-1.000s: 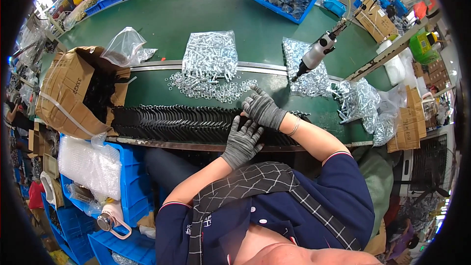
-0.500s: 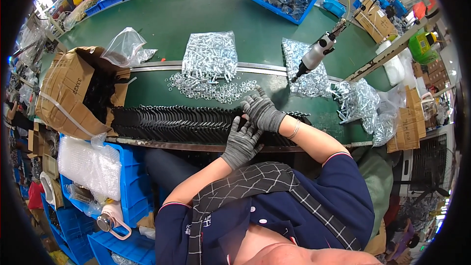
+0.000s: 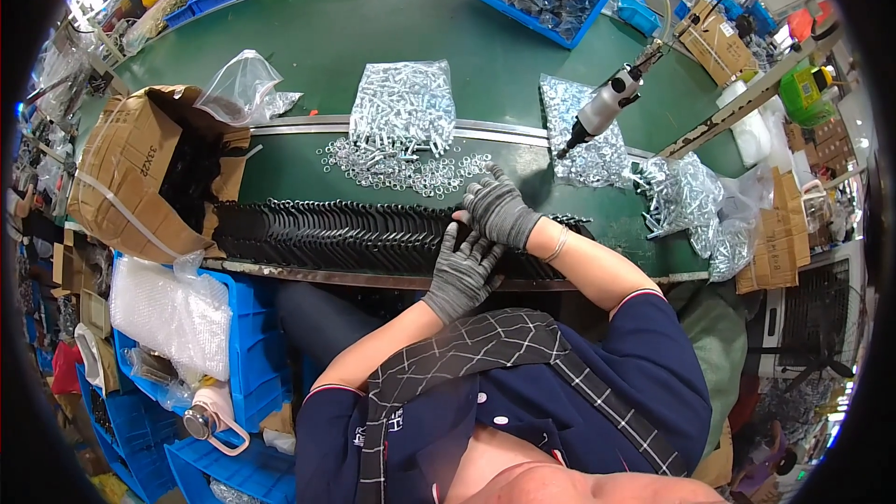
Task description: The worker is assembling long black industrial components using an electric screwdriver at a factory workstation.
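Both my hands wear grey knitted gloves and meet over a long row of black curved metal parts [image 3: 345, 224] standing close together at the table's near edge. My left hand [image 3: 464, 273] lies on the near side of the row, its fingers stretched out and slightly apart. Just above it, my right hand [image 3: 502, 211] reaches across with bent fingers over the parts; whatever its fingertips grip is hidden. Beyond the row, loose silver nuts or rings [image 3: 439, 177] are scattered in front of an open clear bag of silver bolts [image 3: 401, 103].
An air screwdriver [image 3: 607, 107] hangs point down over another clear bag of small metal parts [image 3: 565, 103]. More bagged bolts [image 3: 686, 196] lie at the right. A cardboard box [image 3: 131, 177] of black parts stands left, and a blue crate [image 3: 567, 33] at the far side.
The hands stay over the same spot on the row with only a slight shift of the fingers. The whole view has shifted very slightly.
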Motion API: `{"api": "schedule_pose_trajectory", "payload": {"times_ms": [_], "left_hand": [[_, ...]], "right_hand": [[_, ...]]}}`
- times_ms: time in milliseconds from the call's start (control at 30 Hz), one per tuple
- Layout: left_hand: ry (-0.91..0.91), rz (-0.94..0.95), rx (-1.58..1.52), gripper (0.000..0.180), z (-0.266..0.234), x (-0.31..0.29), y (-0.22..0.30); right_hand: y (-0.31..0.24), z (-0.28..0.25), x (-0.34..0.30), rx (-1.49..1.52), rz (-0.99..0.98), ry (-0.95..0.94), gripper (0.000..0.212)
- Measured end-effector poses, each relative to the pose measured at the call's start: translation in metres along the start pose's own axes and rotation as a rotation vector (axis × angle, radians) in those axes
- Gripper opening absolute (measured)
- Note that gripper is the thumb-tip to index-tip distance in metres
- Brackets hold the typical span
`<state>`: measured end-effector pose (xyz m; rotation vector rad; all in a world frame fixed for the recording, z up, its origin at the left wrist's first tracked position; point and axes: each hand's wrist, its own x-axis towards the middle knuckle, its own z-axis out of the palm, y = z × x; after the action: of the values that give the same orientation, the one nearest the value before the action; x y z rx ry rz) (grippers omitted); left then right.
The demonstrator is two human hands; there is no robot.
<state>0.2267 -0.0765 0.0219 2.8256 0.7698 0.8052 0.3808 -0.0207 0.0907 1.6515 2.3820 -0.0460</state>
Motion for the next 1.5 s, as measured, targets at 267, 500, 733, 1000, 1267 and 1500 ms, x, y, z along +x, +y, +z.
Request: {"api": "schedule_pose_trajectory", "payload": {"times_ms": [267, 500, 733, 1000, 1267, 1500], "left_hand": [[-0.025, -0.159, 0.019, 0.061, -0.007, -0.005, 0.005], [-0.098, -0.067, -0.02, 0.061, -0.007, -0.005, 0.001], [-0.064, -0.077, -0.024, 0.061, -0.003, -0.005, 0.001], [-0.043, -0.019, -0.023, 0.053, -0.007, -0.009, -0.014], [-0.148, -0.025, -0.006, 0.05, -0.007, -0.011, -0.013], [-0.114, -0.012, -0.006, 0.051, -0.008, -0.009, -0.014]], "right_hand": [[0.014, -0.008, 0.11, 0.217, 0.058, 0.152, 0.035], [0.013, 0.006, 0.154, 0.092, 0.035, -0.013, 0.023], [0.07, 0.023, 0.051, 1.606, 0.238, 0.129, 0.017], [0.062, 0.026, 0.031, 0.981, 0.134, 0.085, 0.022], [0.042, 0.02, 0.04, 0.048, -0.113, 0.104, 0.021], [0.038, -0.003, 0.047, -0.013, -0.104, -0.163, 0.02]]}}
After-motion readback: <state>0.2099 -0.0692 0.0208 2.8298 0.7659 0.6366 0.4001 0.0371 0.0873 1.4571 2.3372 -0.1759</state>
